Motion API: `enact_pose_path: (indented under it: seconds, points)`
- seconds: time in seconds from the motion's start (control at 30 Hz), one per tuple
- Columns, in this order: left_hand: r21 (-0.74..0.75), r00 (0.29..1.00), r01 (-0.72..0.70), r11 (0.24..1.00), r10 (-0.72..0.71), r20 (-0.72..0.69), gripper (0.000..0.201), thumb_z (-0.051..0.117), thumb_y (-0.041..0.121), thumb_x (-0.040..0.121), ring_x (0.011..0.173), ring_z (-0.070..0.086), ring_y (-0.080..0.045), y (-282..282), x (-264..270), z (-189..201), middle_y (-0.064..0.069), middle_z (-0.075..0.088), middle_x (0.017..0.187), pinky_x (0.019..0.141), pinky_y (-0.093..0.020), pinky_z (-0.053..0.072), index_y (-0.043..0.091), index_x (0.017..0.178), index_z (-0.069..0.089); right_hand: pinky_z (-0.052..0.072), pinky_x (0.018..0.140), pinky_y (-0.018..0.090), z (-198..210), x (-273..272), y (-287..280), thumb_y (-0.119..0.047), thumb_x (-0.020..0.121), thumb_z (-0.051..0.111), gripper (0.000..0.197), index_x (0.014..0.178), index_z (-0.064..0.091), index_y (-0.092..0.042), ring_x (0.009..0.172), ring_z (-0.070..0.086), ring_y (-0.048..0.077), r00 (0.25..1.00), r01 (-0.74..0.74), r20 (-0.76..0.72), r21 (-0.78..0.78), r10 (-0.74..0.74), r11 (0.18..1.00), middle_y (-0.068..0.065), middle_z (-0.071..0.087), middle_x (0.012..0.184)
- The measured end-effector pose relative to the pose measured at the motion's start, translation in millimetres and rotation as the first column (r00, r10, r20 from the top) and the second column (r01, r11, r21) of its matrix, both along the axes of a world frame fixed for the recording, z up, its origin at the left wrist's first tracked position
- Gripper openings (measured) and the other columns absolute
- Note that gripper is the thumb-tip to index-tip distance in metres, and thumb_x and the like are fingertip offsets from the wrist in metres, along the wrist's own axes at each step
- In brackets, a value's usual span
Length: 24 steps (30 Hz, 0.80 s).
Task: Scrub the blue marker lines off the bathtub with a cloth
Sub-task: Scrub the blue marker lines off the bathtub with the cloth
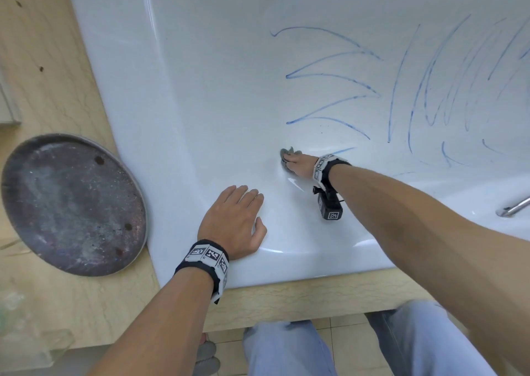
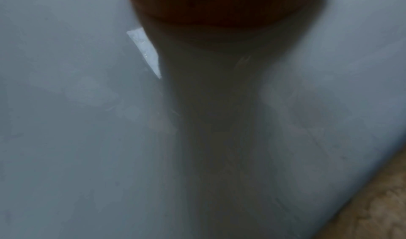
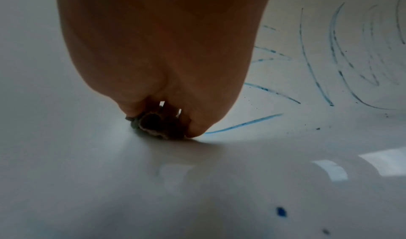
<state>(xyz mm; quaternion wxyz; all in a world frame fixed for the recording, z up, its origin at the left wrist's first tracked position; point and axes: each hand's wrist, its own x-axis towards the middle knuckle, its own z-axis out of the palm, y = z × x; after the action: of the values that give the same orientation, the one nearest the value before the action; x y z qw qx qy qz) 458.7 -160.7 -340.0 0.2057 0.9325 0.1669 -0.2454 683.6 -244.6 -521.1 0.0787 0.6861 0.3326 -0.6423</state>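
Scrubbing hand: the right hand (image 1: 298, 165) grips a small grey cloth (image 1: 286, 155) bunched in its fingers, pressed on the white bathtub (image 1: 200, 88) wall.
Marker: blue marker lines (image 1: 329, 77) zigzag above the cloth; one short stroke (image 3: 243, 123) seems to end right at it.
Bracing hand: the left hand (image 1: 232, 222) lies flat, fingers straight, on the tub's rim.
Beside the tub: a round metal tray (image 1: 71, 203) on the beige surround.
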Motion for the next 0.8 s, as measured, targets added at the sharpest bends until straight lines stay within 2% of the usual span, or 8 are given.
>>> enact_pose_path:
  seconds: [0.1, 0.23, 0.33, 0.43, 0.47, 0.57, 0.73, 0.8]
  points:
    - [0.001, 1.0, 0.003, 1.0, -0.003, -0.002, 0.05, 0.05, 0.033, 0.083, 0.123, 0.052, -0.028, 1, 0, 1, -0.006, 0.063, 0.127, 0.112, -0.04, 0.032, 0.009, 0.124, 0.064, 0.017, 0.119, 0.034, 5, 2, -9, -0.032, 0.105, 0.036, 0.049, 0.152, 0.033, -0.019, 0.147, 0.025, 0.024, 0.998, -0.057, -0.016, 0.05, 0.058, 0.997, 0.005, 0.028, 0.159]
    - [-0.003, 1.0, -0.003, 1.0, 0.003, -0.008, 0.05, 0.049, 0.033, 0.083, 0.122, 0.052, -0.028, 1, 1, 2, -0.006, 0.063, 0.127, 0.112, -0.041, 0.033, 0.009, 0.124, 0.063, 0.026, 0.116, 0.033, 33, 25, -24, -0.036, 0.102, 0.042, 0.044, 0.145, 0.046, -0.031, 0.14, 0.038, 0.021, 0.963, -0.252, -0.072, 0.088, 0.259, 0.964, -0.002, 0.039, 0.154]
    - [-0.001, 1.0, -0.005, 1.0, 0.005, -0.009, 0.05, 0.05, 0.032, 0.082, 0.121, 0.053, -0.028, 1, 2, 3, -0.006, 0.063, 0.126, 0.111, -0.041, 0.034, 0.009, 0.124, 0.064, 0.028, 0.111, 0.03, 57, 30, -45, -0.033, 0.102, 0.042, 0.04, 0.141, 0.05, -0.037, 0.128, 0.048, 0.02, 0.842, -0.481, -0.213, 0.119, 0.495, 0.869, -0.006, 0.047, 0.148]
    - [-0.002, 1.0, -0.012, 1.0, 0.012, -0.022, 0.05, 0.05, 0.032, 0.082, 0.12, 0.053, -0.027, 2, 2, 4, -0.006, 0.064, 0.125, 0.111, -0.04, 0.033, 0.009, 0.123, 0.064, 0.027, 0.109, 0.03, 72, 31, -59, -0.027, 0.102, 0.039, 0.048, 0.148, 0.037, -0.04, 0.13, 0.043, 0.02, 0.749, -0.591, -0.255, 0.158, 0.611, 0.791, -0.014, 0.027, 0.159]
    - [0.001, 1.0, -0.012, 1.0, 0.012, -0.024, 0.05, 0.05, 0.032, 0.081, 0.12, 0.053, -0.027, 2, 2, 4, -0.005, 0.064, 0.125, 0.111, -0.04, 0.033, 0.009, 0.123, 0.064, 0.027, 0.106, 0.027, 76, 34, -59, -0.027, 0.103, 0.04, 0.047, 0.147, 0.037, -0.041, 0.129, 0.044, 0.021, 0.74, -0.606, -0.245, 0.161, 0.626, 0.779, -0.014, 0.031, 0.157]
    - [0.004, 1.0, -0.01, 1.0, 0.01, -0.015, 0.048, 0.052, 0.032, 0.081, 0.118, 0.054, -0.027, 2, 2, 5, -0.005, 0.065, 0.123, 0.111, -0.039, 0.033, 0.009, 0.122, 0.065, 0.033, 0.097, 0.024, 82, 48, -59, -0.03, 0.1, 0.047, 0.043, 0.141, 0.047, -0.042, 0.114, 0.052, 0.019, 0.727, -0.629, -0.231, 0.154, 0.647, 0.762, -0.01, 0.055, 0.138]
    - [-0.003, 1.0, -0.016, 1.0, 0.015, -0.011, 0.048, 0.052, 0.031, 0.081, 0.118, 0.054, -0.026, 2, 2, 3, -0.005, 0.065, 0.123, 0.112, -0.039, 0.033, 0.009, 0.122, 0.065, 0.033, 0.072, 0.01, 100, 85, -60, -0.009, 0.084, 0.061, 0.046, 0.121, 0.069, -0.034, 0.092, 0.058, 0.013, 0.685, -0.694, -0.158, 0.156, 0.711, 0.703, -0.014, 0.067, 0.107]
    - [-0.007, 1.0, -0.018, 1.0, 0.017, -0.011, 0.048, 0.052, 0.031, 0.081, 0.117, 0.054, -0.026, 1, 2, 3, -0.004, 0.065, 0.122, 0.111, -0.039, 0.033, 0.009, 0.121, 0.065, 0.036, 0.068, 0.003, 100, 98, -57, -0.002, 0.078, 0.062, 0.044, 0.111, 0.075, -0.029, 0.088, 0.059, 0.007, 0.711, -0.678, -0.155, 0.106, 0.685, 0.727, -0.018, 0.07, 0.104]
